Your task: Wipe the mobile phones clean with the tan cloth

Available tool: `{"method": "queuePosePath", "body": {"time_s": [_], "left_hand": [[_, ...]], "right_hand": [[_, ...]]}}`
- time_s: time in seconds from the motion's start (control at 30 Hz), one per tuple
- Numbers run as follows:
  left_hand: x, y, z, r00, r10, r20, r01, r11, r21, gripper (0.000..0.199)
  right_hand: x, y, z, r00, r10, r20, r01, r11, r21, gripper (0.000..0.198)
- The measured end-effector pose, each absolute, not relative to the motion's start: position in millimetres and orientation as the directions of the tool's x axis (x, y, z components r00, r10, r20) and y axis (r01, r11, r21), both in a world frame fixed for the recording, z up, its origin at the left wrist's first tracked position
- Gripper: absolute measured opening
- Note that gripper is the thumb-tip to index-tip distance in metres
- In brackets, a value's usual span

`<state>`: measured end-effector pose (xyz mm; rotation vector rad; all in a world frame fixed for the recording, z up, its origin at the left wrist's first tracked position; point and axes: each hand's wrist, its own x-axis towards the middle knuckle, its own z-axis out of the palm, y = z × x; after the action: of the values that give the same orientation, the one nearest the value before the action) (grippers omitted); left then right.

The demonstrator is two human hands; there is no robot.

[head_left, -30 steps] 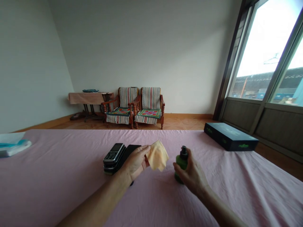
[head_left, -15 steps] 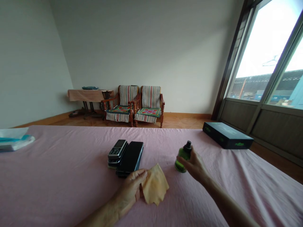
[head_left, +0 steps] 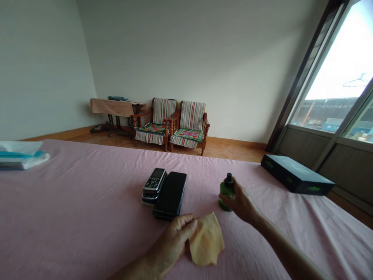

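Observation:
My left hand [head_left: 181,233] pinches a corner of a yellow cloth [head_left: 207,242], which hangs to the right of the fingers. My right hand [head_left: 241,200] is wrapped round a green spray bottle [head_left: 226,192] with a black top; the bottle looks upright on the pink sheet [head_left: 96,210]. Just beyond my left hand lies a stack of black smartphones [head_left: 171,194]. Against its left side is a second stack, topped by a silver keypad phone [head_left: 155,181].
A flat black box [head_left: 300,175] with green print lies at the right. At the far left edge is a white and blue packet [head_left: 25,155]. Beyond the sheet stand two wooden chairs [head_left: 188,124] and a cloth-covered table [head_left: 112,107].
The view has tilted and shifted, so the phones and box appear farther right. My left hand still holds the cloth, and my right hand remains on the bottle.

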<state>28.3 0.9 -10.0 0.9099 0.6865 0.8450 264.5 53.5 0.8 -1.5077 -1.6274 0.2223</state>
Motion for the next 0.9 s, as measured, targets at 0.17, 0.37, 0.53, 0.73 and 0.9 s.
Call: {"method": "queuePosePath", "body": {"time_s": [0.17,0.37,0.53,0.73,0.9], "left_hand": [[29,1,-8,0.527,0.837,-0.147,-0.298,0.344,0.89,0.043],[29,-1,-6,0.534,0.832,-0.151,-0.277,0.341,0.898,0.04],[29,0,-9,0.521,0.837,-0.168,-0.269,0.348,0.898,0.043],[29,1,-10,0.52,0.839,-0.162,-0.273,0.342,0.899,0.043],[29,-2,-5,0.538,0.829,-0.153,-0.271,0.341,0.9,0.039]], "right_hand": [[276,52,-2,0.137,0.883,0.45,0.743,0.209,-0.636,0.044],[268,43,-1,0.082,0.885,0.458,0.715,0.268,-0.645,0.045],[265,42,0,0.063,0.892,0.447,0.699,0.28,-0.658,0.041],[268,38,6,0.036,0.911,0.41,0.661,0.286,-0.693,0.043],[282,34,15,-0.159,0.957,0.244,0.452,0.29,-0.843,0.044]]}}
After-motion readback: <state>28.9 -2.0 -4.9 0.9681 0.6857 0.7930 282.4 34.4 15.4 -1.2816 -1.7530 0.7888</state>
